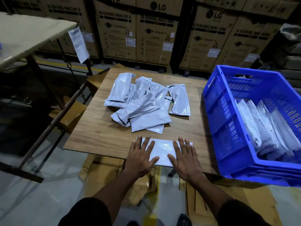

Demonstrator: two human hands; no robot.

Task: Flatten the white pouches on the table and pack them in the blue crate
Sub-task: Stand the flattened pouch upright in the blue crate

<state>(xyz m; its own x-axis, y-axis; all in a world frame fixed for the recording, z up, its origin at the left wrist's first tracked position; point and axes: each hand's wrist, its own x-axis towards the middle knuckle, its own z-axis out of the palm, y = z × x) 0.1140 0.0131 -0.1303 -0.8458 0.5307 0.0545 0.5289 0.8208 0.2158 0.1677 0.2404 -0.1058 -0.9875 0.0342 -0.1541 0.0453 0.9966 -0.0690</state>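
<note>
One white pouch [162,150] lies flat at the near edge of the wooden table [97,132]. My left hand [140,158] presses its left end with straight, spread fingers. My right hand [185,159] presses its right end the same way. Behind it, in the middle of the table, several white pouches [143,103] lie in a loose, puffy pile. The blue crate [228,131] stands at the table's right side, with several white pouches [267,132] stacked on edge inside it.
Large cardboard washing-machine boxes [154,33] line the wall behind the table. A pale table [24,35] stands at the far left with a paper sheet hanging from its corner. Flattened cardboard [104,176] lies on the floor under the table's near edge.
</note>
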